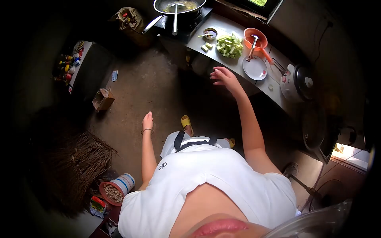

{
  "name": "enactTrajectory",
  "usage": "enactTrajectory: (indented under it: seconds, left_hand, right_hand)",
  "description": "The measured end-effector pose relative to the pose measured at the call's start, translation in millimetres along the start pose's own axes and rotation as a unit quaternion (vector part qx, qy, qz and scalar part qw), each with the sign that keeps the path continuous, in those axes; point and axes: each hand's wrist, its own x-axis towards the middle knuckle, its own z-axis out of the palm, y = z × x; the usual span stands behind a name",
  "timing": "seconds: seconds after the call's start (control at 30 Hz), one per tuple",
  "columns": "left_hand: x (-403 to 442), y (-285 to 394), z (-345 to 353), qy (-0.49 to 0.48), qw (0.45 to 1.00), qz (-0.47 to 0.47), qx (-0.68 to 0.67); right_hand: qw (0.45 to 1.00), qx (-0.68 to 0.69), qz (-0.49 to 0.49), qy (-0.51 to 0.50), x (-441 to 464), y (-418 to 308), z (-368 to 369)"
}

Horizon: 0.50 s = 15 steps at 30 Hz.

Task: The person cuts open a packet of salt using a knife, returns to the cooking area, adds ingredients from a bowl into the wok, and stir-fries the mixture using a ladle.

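My right hand (224, 76) is raised near the counter's front edge, with its fingers apart and nothing in them. Beyond it on the counter (198, 43) lies a heap of cut green vegetable pieces (229, 46), with a small bowl of dark sauce (210, 33) to its left. A white plate (254, 68) and an orange strainer-like bowl (256, 37) with a utensil across it are to the right. Low on the left, away from the counter, hangs my left hand (147, 120), a bracelet at its wrist; its fingers look curled together, and no object shows in them.
A pan (178, 5) with a metal spatula sits on the stove at the top. A rice cooker (293, 83) stands at the counter's right. On the floor are a cardboard box (103, 99), a brushwood pile (87, 158) and a tipped bucket (124, 183).
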Motion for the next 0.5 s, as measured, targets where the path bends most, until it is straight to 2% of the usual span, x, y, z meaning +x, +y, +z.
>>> enactTrajectory:
  seconds: [0.07,0.17,0.23,0.3,0.4,0.43,0.47,0.5]
  left_hand:
    - [20.4,-9.8,-23.2,0.000,0.988,0.111,0.105]
    - [39.4,40.7,-52.2,-0.008,0.985,0.128,0.112]
    - [88.7,90.2,-57.4,-0.009,0.981,0.164,0.104]
    - [107.0,149.2,-52.6,-0.099,0.982,0.105,-0.122]
    - [144.9,225.8,-28.0,-0.095,0.966,0.195,-0.139]
    - [157.7,251.4,-21.1,-0.088,0.963,0.215,-0.136]
    - [180.1,273.8,-16.8,-0.087,0.963,0.217,-0.135]
    - [192.3,293.2,-9.6,-0.084,0.958,0.242,-0.132]
  right_hand:
    - [0.999,-0.013,-0.042,0.021,66.0,-11.2,30.3]
    - [0.996,-0.024,-0.006,0.086,155.6,-25.4,58.7]
    - [0.985,-0.113,0.011,0.129,211.8,-37.8,78.8]
    - [0.973,-0.183,0.035,0.134,247.4,-44.3,91.9]
    - [0.972,-0.218,0.039,0.083,279.6,-51.2,107.4]
    - [0.979,-0.183,0.049,0.069,293.6,-47.3,106.0]
    - [0.965,-0.249,0.062,0.064,314.1,-44.0,102.7]
    - [0.920,-0.377,0.037,0.101,323.1,-39.5,94.3]
